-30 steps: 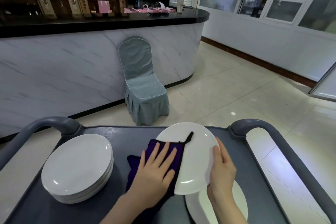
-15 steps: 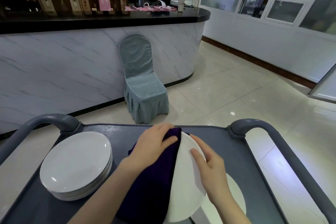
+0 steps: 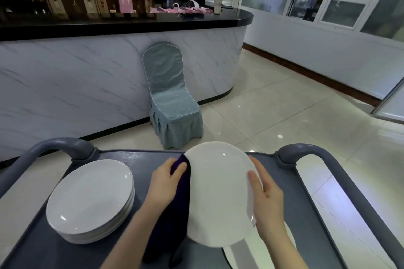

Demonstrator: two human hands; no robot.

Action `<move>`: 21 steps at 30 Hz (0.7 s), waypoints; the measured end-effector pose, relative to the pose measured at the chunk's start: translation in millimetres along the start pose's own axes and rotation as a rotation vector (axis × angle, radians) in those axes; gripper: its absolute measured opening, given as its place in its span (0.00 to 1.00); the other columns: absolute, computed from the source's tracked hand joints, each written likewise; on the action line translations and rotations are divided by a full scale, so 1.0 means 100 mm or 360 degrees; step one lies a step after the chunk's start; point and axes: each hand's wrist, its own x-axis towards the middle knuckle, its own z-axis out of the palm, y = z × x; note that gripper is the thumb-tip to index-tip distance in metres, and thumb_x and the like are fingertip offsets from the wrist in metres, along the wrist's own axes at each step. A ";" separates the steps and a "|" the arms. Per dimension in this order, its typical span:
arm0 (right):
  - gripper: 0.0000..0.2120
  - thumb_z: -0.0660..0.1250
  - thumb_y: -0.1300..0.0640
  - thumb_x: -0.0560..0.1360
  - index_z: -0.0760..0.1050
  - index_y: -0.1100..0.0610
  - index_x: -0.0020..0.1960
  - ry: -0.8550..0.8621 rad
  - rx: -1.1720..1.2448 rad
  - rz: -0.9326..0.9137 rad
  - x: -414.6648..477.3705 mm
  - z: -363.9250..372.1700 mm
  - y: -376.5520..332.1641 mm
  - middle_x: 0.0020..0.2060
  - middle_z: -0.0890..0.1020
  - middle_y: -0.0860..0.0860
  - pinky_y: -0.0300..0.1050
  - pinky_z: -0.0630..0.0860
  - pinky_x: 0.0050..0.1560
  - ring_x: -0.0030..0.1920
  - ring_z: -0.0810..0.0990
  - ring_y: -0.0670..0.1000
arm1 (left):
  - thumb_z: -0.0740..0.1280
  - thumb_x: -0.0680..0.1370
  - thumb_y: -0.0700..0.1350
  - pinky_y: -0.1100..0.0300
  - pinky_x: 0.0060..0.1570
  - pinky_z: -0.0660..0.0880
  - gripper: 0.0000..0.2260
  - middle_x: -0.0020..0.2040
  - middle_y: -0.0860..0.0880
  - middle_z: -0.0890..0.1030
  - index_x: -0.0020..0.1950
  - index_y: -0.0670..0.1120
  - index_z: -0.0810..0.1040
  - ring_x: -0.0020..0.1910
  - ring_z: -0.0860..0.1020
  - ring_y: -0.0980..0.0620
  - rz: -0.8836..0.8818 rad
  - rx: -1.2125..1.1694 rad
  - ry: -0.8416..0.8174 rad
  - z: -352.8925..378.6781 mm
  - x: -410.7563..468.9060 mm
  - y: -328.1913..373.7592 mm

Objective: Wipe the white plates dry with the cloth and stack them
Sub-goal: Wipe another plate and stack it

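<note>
A dark grey cart with rounded handles at both far corners carries the work. Above its middle a white plate is held tilted: the left hand curls round a purple cloth at the plate's left edge, and the right hand grips the right rim, thumb on the face. A stack of white plates sits on the cart's left; another plate lies under the right wrist. Beyond, a covered chair stands against a marble-fronted bar on a glossy tiled floor; windows line the right wall.
</note>
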 end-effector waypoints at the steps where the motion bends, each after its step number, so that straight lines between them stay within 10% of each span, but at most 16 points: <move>1: 0.16 0.63 0.58 0.82 0.80 0.39 0.60 -0.0150 -0.0071 -0.0056 0.03 -0.02 -0.03 0.57 0.82 0.34 0.35 0.73 0.60 0.61 0.78 0.36 | 0.66 0.79 0.51 0.70 0.37 0.69 0.07 0.37 0.58 0.81 0.41 0.56 0.76 0.38 0.77 0.62 0.0137 0.0070 -0.0105 -0.08 0.07 0.08; 5: 0.16 0.64 0.59 0.82 0.78 0.40 0.61 -0.0627 -0.0384 -0.0260 0.10 0.05 -0.15 0.57 0.80 0.29 0.23 0.67 0.57 0.61 0.76 0.31 | 0.66 0.73 0.60 0.71 0.40 0.69 0.06 0.39 0.63 0.80 0.42 0.60 0.75 0.42 0.77 0.63 0.0546 0.0393 -0.0521 -0.16 0.18 0.30; 10: 0.16 0.65 0.60 0.81 0.79 0.41 0.60 -0.0611 -0.0390 -0.0243 0.16 0.08 -0.16 0.56 0.80 0.28 0.23 0.67 0.57 0.60 0.76 0.31 | 0.68 0.76 0.54 0.69 0.42 0.73 0.02 0.42 0.58 0.83 0.45 0.58 0.78 0.41 0.79 0.60 0.0392 0.0119 -0.0531 -0.18 0.16 0.16; 18: 0.15 0.60 0.58 0.83 0.76 0.40 0.60 0.0461 0.0093 0.0117 -0.16 0.48 0.09 0.54 0.80 0.28 0.26 0.71 0.49 0.54 0.76 0.28 | 0.66 0.80 0.49 0.52 0.40 0.74 0.13 0.39 0.42 0.82 0.43 0.39 0.78 0.37 0.77 0.46 -0.0682 -0.0766 0.0397 0.24 -0.22 -0.23; 21: 0.16 0.59 0.58 0.83 0.70 0.35 0.58 0.0408 0.0081 0.0188 -0.24 0.51 0.26 0.51 0.77 0.25 0.30 0.71 0.46 0.52 0.76 0.29 | 0.65 0.81 0.48 0.52 0.40 0.73 0.14 0.40 0.40 0.80 0.45 0.36 0.77 0.37 0.75 0.47 -0.0803 -0.0901 0.0468 0.31 -0.36 -0.28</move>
